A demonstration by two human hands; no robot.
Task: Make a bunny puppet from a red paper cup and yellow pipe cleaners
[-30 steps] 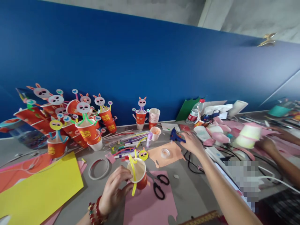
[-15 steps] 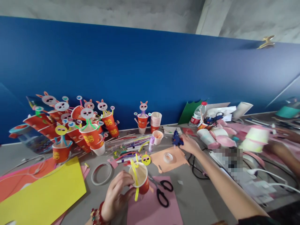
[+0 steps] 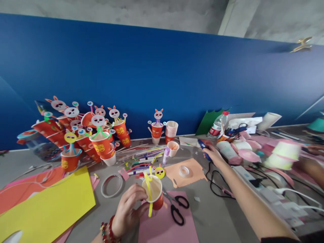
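My left hand [image 3: 129, 206] grips a red paper cup [image 3: 158, 200], its open mouth tilted toward me. A bent yellow pipe cleaner [image 3: 151, 210] runs over the cup's rim and sticks out at the front. Just behind the rim shows a round yellow bunny face [image 3: 159, 172]. My right hand [image 3: 214, 156] is wrapped round a blue glue gun [image 3: 204, 148], whose black cord hangs down to the table. Black-handled scissors [image 3: 180, 210] lie by the cup, partly on pink paper [image 3: 167, 229].
Decorated bunny cups [image 3: 100, 143] crowd the back left. Markers and a purple glue stick [image 3: 166, 156] lie mid-table near a stack of cups [image 3: 171, 130]. A tape roll [image 3: 183, 171] rests on orange paper. At the right are a power strip [image 3: 255, 187] and another person's hand [image 3: 315, 150].
My right hand has lifted the glue gun and turned it, its nozzle now pointing up and left. The left hand still holds the cup. The view has shifted slightly.
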